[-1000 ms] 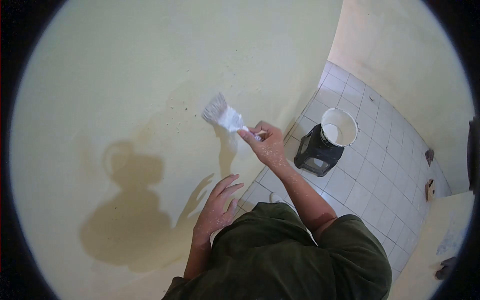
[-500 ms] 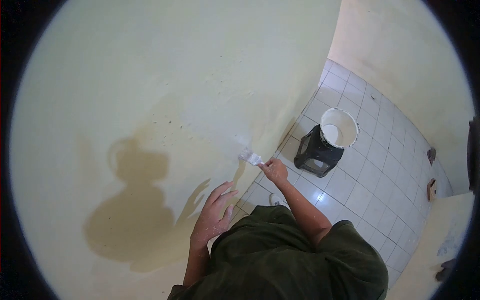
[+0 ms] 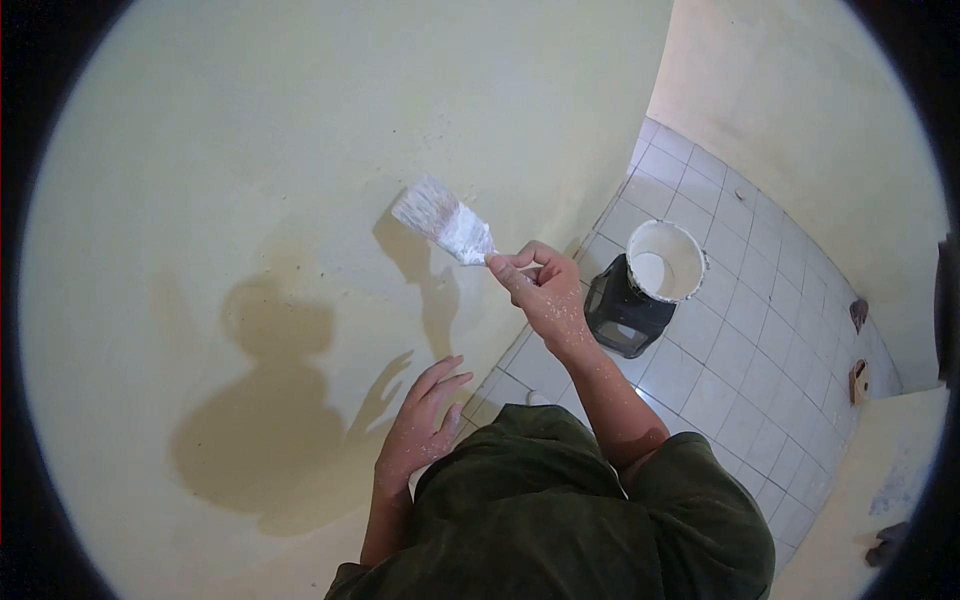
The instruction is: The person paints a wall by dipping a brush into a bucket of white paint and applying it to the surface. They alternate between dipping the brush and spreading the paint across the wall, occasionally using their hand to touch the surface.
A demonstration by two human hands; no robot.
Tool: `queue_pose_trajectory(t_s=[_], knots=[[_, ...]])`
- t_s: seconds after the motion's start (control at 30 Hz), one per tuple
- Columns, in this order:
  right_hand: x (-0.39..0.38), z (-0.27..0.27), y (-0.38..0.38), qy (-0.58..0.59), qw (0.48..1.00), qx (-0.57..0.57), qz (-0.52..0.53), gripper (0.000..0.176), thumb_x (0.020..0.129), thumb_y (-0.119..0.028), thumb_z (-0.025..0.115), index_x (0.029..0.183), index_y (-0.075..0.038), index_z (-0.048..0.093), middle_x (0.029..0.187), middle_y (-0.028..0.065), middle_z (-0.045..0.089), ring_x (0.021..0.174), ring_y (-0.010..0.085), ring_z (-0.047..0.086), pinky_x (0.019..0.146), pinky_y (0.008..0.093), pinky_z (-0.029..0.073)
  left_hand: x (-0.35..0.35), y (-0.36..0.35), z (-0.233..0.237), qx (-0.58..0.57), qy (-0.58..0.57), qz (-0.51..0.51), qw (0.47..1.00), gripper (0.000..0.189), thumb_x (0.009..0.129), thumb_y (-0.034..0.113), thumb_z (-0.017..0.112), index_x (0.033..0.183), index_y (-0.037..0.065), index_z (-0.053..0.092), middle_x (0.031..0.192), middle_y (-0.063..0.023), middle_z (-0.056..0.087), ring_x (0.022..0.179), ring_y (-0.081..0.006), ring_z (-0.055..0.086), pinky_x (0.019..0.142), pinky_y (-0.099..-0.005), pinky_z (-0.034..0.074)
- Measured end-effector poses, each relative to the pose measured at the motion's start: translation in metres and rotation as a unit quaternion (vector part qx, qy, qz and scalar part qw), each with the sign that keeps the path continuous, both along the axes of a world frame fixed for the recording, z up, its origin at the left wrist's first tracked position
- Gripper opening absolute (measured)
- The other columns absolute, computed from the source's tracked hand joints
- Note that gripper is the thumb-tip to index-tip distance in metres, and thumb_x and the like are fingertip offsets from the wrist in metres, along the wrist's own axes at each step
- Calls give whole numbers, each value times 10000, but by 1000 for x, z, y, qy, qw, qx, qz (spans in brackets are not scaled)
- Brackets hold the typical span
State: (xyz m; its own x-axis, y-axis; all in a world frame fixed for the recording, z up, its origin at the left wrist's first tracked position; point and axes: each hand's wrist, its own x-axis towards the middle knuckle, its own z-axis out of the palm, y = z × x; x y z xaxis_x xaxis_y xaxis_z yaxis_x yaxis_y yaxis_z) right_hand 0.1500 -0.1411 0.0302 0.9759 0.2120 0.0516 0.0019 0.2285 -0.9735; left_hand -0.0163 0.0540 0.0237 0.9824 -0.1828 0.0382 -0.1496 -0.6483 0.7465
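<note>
A wide brush (image 3: 442,220) with white paint on its bristles and ferrule is pinched at its handle by my right hand (image 3: 545,290). The brush lies over the pale yellow wall (image 3: 250,130), and its shadow falls just beside it; whether the bristles touch the wall I cannot tell. My left hand (image 3: 420,420) is near the lower part of the wall with its fingers apart and holds nothing. White specks dot both hands. To the right of my right hand, a white bucket (image 3: 683,240) with white paint inside rests on a black stool (image 3: 625,310).
Pale floor tiles (image 3: 740,330) run along the foot of the wall. At the far right of the floor lie a tan sandal (image 3: 859,382) and a dark item (image 3: 858,315). Another dark object (image 3: 887,545) is at the lower right edge.
My right hand has moved up and to the left with the brush, which now looks larger and higher over the wall. My left hand has barely moved.
</note>
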Motion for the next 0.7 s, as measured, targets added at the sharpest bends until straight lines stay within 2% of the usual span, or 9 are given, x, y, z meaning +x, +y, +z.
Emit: queue_pose_trajectory(t_s=[0.13, 0.2, 0.3, 0.4, 0.5, 0.6, 0.7], knots=[[25, -28, 20, -39, 996, -71, -41, 352, 913, -339, 825, 841, -22, 691, 657, -11, 637, 588, 40, 509, 523, 249, 397, 6, -7, -1, 6, 2, 11, 1000, 428, 912, 45, 614, 1340, 54, 629, 1511, -168, 525, 1416, -374, 480, 1189, -475, 375], [46, -83, 35, -37, 994, -105, -21, 326, 912, -307, 830, 844, -22, 687, 663, -8, 631, 603, 43, 512, 531, 253, 407, 9, -9, 0, 7, 2, 18, 1000, 432, 910, 35, 613, 1341, 53, 628, 1512, -167, 525, 1420, -371, 477, 1191, -474, 373], [53, -173, 44, -35, 998, -47, -17, 361, 912, -338, 827, 835, -16, 684, 677, 2, 626, 624, 46, 512, 543, 269, 423, 8, -13, 0, 11, -2, 33, 999, 439, 904, 19, 610, 1342, 51, 627, 1512, -167, 525, 1423, -368, 477, 1193, -474, 371], [45, -247, 26, -6, 989, -148, -20, 408, 898, -406, 823, 839, -24, 691, 689, 50, 656, 645, 85, 564, 585, 308, 467, 6, -19, 4, 17, 4, 60, 998, 443, 900, 7, 610, 1340, 48, 629, 1512, -165, 526, 1417, -367, 485, 1191, -470, 371], [35, -331, 7, 17, 967, -255, -12, 482, 865, -512, 809, 839, -44, 697, 763, 114, 711, 709, 194, 668, 675, 375, 527, 1, -22, -2, 4, 11, 82, 997, 443, 894, 1, 610, 1334, 43, 634, 1508, -166, 532, 1410, -366, 494, 1189, -462, 371], [16, -335, -12, 101, 915, -389, -21, 512, 821, -572, 804, 862, -69, 720, 873, 169, 745, 845, 324, 727, 777, 446, 556, -4, -26, -8, -6, 19, 92, 996, 442, 888, -3, 610, 1327, 38, 638, 1497, -172, 542, 1406, -367, 500, 1186, -458, 370], [15, -329, -20, 148, 884, -442, -19, 572, 797, -609, 791, 817, -44, 702, 825, 193, 727, 829, 401, 708, 749, 486, 543, -8, -31, -10, -16, 16, 100, 995, 444, 882, -3, 614, 1324, 35, 640, 1481, -180, 554, 1404, -369, 503, 1184, -458, 372]])
